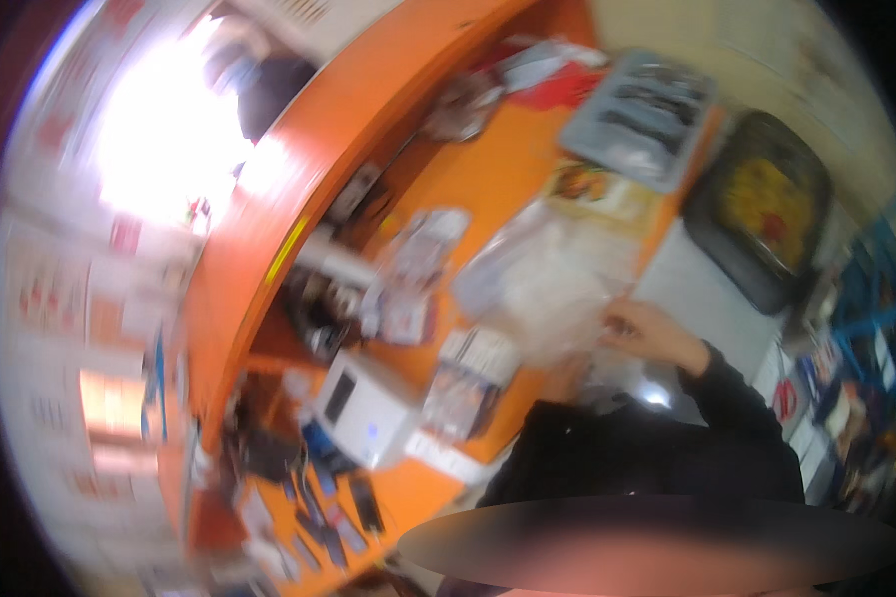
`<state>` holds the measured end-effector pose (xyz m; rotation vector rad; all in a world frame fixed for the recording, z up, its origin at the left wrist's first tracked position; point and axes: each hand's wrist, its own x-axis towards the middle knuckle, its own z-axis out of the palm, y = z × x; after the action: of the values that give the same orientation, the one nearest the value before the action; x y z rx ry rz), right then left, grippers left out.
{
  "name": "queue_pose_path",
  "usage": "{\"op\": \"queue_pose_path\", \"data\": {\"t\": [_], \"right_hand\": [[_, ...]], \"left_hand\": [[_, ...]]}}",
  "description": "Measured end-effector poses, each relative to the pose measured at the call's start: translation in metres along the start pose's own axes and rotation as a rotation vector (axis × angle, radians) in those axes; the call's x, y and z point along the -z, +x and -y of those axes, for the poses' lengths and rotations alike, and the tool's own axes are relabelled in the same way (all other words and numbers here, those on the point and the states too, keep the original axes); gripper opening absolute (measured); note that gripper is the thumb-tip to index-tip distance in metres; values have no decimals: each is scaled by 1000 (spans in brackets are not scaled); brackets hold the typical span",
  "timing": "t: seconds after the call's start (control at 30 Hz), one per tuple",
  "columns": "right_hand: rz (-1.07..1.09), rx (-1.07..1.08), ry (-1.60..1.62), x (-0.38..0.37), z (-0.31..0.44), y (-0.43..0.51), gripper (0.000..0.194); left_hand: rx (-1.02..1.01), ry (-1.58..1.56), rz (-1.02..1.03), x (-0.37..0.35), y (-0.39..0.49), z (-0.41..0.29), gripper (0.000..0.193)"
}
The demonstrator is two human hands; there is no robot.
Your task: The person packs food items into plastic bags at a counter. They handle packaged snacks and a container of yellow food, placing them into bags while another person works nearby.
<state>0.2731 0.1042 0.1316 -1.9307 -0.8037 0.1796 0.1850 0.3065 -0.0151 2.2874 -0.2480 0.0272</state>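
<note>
My right hand [646,328], in a dark sleeve, is at the near edge of a pile of clear plastic bags [560,276] on the orange desk [463,179]. Its fingers are bent, and blur hides whether they grip the plastic. My left hand [567,377] is lower and to the left, close against the same bags and partly hidden by them. Beyond the bags lies a yellowish printed packet [605,194]. Packets with a white label [467,380] lie left of my left hand.
A grey tray [642,119] holds dark items; a black tub [761,209] holds yellow things at right. A white label printer [366,410], pens and a dark phone [366,504] are at lower left. A raised orange counter [299,179] runs behind. Across it is a masked person [261,82].
</note>
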Motion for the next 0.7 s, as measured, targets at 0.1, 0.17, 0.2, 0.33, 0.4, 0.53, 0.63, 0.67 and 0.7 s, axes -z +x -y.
{"op": "queue_pose_path", "data": {"t": [0.1, 0.17, 0.2, 0.33, 0.4, 0.53, 0.63, 0.67, 0.7], "right_hand": [[-14, 62, -196, -8, 2, 20, 21], [109, 96, -183, -16, 4, 30, 18], [153, 109, -181, -21, 5, 35, 16], [319, 217, -183, -47, 9, 45, 16], [375, 254, -159, -58, 11, 48, 16], [463, 248, -239, -70, 15, 59, 16], [480, 275, -280, -77, 17, 71, 16], [507, 279, -285, -80, 17, 76, 17], [534, 283, -291, -84, 17, 81, 17]], "left_hand": [[-73, 45, -46, -15, -21, 23, 30], [-274, -13, -270, -22, -32, 29, 33], [-165, -24, -199, -23, -35, 29, 29], [-181, 60, -217, -15, -40, 28, 22], [-165, 91, -239, -5, -42, 30, 26], [3, -12, -298, 10, -45, 39, 30], [77, -46, -327, 7, -42, 44, 29], [116, -84, -291, 5, -42, 46, 28], [79, -66, -355, 2, -41, 48, 28]]}}
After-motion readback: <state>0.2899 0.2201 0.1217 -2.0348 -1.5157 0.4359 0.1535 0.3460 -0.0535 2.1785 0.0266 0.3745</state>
